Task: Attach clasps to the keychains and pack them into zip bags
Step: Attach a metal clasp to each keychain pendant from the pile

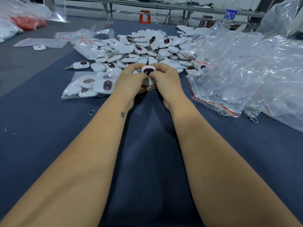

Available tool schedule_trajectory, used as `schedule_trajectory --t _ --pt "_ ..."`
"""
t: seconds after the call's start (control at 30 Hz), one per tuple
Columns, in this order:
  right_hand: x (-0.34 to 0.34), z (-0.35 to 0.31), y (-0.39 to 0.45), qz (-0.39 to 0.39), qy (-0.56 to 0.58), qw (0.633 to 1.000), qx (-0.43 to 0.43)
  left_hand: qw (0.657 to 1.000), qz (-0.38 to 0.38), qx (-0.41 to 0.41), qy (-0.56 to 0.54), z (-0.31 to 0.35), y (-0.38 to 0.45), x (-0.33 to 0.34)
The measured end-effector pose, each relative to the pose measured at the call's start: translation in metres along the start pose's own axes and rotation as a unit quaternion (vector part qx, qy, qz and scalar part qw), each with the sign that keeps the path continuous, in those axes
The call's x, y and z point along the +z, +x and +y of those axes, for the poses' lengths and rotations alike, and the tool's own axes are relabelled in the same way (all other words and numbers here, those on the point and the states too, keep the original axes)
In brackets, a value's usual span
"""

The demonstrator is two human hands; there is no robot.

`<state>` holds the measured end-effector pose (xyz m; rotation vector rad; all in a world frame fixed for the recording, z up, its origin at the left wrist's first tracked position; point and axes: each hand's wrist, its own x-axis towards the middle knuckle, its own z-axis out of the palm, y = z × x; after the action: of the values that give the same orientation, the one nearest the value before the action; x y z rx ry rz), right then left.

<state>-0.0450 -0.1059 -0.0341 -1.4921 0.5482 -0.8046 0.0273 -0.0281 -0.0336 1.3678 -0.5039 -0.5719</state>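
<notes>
Keychain (148,71), white with a dark oval face ringed in red, is held above the bench (41,136) at centre, just in front of the main pile. Left hand (131,82) and right hand (165,81) both have a narrow grip on it: fingers curled round its sides, thumbs pinching its lower edge, where the two hands touch. A small metal clasp (152,89) shows just below the hands; whether it is joined to the keychain cannot be told.

Loose keychains (144,48) lie heaped on the bench directly behind the hands, many with metal fittings visible. One filled zip bag (91,85) lies flat just left of the left hand. A single keychain with clasp (80,65) lies apart, left of the pile. Empty zip bags (246,71) with red seal strips are piled to the right, near the right hand. One loose split ring (92,112) lies on the bench left of the left forearm. A spare clasp (251,117) lies at the near edge of the empty bags. A water bottle (229,13) stands at far right.
</notes>
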Motion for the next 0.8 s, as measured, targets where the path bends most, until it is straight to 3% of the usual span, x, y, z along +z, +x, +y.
schedule_trajectory --t 0.8 --pt "-0.0006 -0.0014 -0.0015 -0.008 -0.025 1.0 -0.007 1.0 0.004 -0.012 -0.003 0.0037 -0.0027 0.001"
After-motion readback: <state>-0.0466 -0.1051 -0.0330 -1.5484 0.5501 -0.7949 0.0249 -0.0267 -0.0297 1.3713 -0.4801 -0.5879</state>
